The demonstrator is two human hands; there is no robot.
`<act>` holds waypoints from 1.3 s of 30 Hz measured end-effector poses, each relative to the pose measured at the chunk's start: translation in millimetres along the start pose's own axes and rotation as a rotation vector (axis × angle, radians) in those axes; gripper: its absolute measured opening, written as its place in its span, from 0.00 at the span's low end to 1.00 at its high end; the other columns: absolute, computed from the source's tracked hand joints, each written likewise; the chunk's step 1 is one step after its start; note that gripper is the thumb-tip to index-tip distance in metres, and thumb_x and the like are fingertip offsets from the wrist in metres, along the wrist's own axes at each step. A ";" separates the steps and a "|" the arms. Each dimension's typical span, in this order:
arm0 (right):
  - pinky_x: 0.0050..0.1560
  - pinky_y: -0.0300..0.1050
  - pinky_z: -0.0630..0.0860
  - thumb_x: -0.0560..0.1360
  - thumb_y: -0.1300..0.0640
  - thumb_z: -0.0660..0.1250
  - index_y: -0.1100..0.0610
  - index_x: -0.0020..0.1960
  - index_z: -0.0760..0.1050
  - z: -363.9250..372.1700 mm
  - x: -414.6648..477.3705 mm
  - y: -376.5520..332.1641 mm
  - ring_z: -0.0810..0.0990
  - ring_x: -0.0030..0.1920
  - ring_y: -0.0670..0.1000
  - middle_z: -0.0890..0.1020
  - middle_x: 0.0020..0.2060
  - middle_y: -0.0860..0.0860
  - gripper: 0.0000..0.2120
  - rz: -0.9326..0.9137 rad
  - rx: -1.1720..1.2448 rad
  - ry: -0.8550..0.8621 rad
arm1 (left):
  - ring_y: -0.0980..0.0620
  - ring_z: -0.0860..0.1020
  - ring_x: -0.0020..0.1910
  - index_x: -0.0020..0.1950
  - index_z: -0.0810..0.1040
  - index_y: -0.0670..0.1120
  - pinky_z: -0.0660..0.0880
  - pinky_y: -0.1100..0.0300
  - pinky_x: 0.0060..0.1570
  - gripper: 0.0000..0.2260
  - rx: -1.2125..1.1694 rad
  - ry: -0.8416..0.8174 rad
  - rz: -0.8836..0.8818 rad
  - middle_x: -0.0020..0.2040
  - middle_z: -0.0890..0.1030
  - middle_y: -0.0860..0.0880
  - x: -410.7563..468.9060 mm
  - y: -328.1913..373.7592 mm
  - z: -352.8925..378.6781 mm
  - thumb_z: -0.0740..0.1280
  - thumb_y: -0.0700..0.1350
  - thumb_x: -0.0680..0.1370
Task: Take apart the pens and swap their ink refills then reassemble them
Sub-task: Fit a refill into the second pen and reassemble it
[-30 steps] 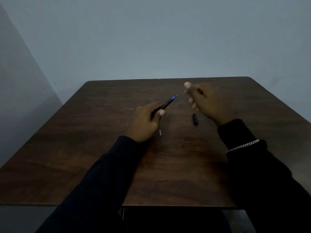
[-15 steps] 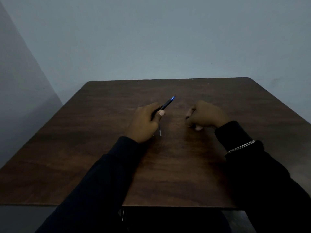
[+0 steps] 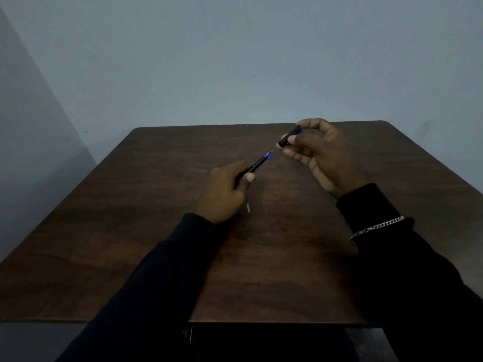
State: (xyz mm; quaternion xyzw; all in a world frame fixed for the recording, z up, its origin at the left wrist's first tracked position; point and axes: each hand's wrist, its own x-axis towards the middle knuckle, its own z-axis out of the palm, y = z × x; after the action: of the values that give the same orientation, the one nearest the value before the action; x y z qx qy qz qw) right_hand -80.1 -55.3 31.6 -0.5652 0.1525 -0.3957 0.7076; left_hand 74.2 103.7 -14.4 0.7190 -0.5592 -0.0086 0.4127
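Note:
My left hand [image 3: 224, 192] grips a dark pen [image 3: 257, 164] with a blue tip section, its point aimed up and to the right. My right hand [image 3: 320, 152] is raised above the table and pinches a short black pen cap [image 3: 288, 137] between thumb and fingers, its open end facing the pen's tip a short gap away. A thin grey piece [image 3: 248, 206], perhaps a refill end, lies on the table just below my left hand; most of it is hidden by the hand.
The dark wooden table [image 3: 130, 231] stands against a pale wall, its front edge near my body. Dark sleeves cover both arms, and a silver chain bracelet [image 3: 376, 227] is on my right wrist. The light is dim.
My right hand dropped to the table, closed on the black cap that lay there, then lifted it up toward the pen tip. My left hand has kept the pen still.

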 end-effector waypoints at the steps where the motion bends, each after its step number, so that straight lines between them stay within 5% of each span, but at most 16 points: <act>1: 0.47 0.45 0.84 0.77 0.71 0.69 0.62 0.59 0.72 0.6 -0.3 0.6 0.88 0.50 0.63 0.87 0.47 0.62 0.13 -0.009 -0.014 -0.008 | 0.59 0.73 0.34 0.50 0.82 0.42 0.65 0.71 0.33 0.10 -0.006 -0.005 -0.002 0.37 0.78 0.49 -0.4 0.5 -0.2 0.65 0.45 0.86; 13: 0.44 0.48 0.86 0.75 0.68 0.75 0.61 0.54 0.78 17.6 -11.6 20.5 0.89 0.45 0.58 0.88 0.41 0.58 0.10 -0.082 -0.401 -0.123 | 0.56 0.74 0.32 0.47 0.82 0.42 0.62 0.67 0.30 0.08 0.017 0.032 0.031 0.33 0.77 0.50 -1.0 -1.5 0.7 0.67 0.40 0.84; 16: 0.44 0.47 0.86 0.74 0.69 0.75 0.63 0.54 0.79 19.6 -13.5 23.2 0.89 0.43 0.57 0.88 0.40 0.58 0.10 -0.081 -0.397 -0.101 | 0.62 0.75 0.34 0.47 0.81 0.46 0.64 0.71 0.31 0.07 0.004 0.024 0.027 0.33 0.75 0.57 -2.6 -2.4 0.0 0.67 0.40 0.84; 22: 0.45 0.45 0.86 0.75 0.71 0.74 0.64 0.55 0.79 25.0 -15.8 26.1 0.89 0.43 0.56 0.87 0.44 0.64 0.10 -0.089 -0.364 -0.081 | 0.58 0.74 0.33 0.45 0.80 0.47 0.64 0.63 0.32 0.09 -0.040 -0.001 -0.020 0.34 0.77 0.55 -4.0 -4.8 2.0 0.66 0.41 0.84; 26: 0.43 0.42 0.84 0.75 0.71 0.73 0.64 0.55 0.79 23.0 -12.2 22.7 0.89 0.41 0.52 0.86 0.41 0.61 0.11 -0.114 -0.386 -0.082 | 0.50 0.79 0.38 0.50 0.82 0.44 0.74 0.49 0.38 0.08 -0.060 -0.012 -0.040 0.39 0.81 0.47 -3.5 0.8 3.4 0.64 0.43 0.85; 35: 0.42 0.40 0.83 0.77 0.69 0.71 0.58 0.56 0.81 -6.3 3.4 2.0 0.88 0.40 0.50 0.84 0.47 0.70 0.11 -0.084 -0.406 -0.002 | 0.46 0.80 0.45 0.60 0.85 0.45 0.77 0.48 0.47 0.11 -0.157 -0.054 -0.151 0.46 0.80 0.48 5.9 36.2 14.7 0.65 0.47 0.86; 39: 0.41 0.40 0.82 0.76 0.68 0.72 0.53 0.53 0.82 -18.5 9.5 -3.5 0.88 0.38 0.49 0.87 0.42 0.57 0.12 -0.008 -0.401 0.033 | 0.51 0.79 0.38 0.56 0.86 0.44 0.77 0.55 0.41 0.10 -0.187 -0.120 -0.251 0.40 0.81 0.49 19.9 53.3 29.7 0.66 0.46 0.85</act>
State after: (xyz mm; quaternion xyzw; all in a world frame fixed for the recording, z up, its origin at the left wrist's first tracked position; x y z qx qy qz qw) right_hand -87.6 -75.0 31.2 -0.6888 0.2374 -0.3696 0.5767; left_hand 25.1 68.4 7.1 0.7400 -0.4852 -0.1549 0.4393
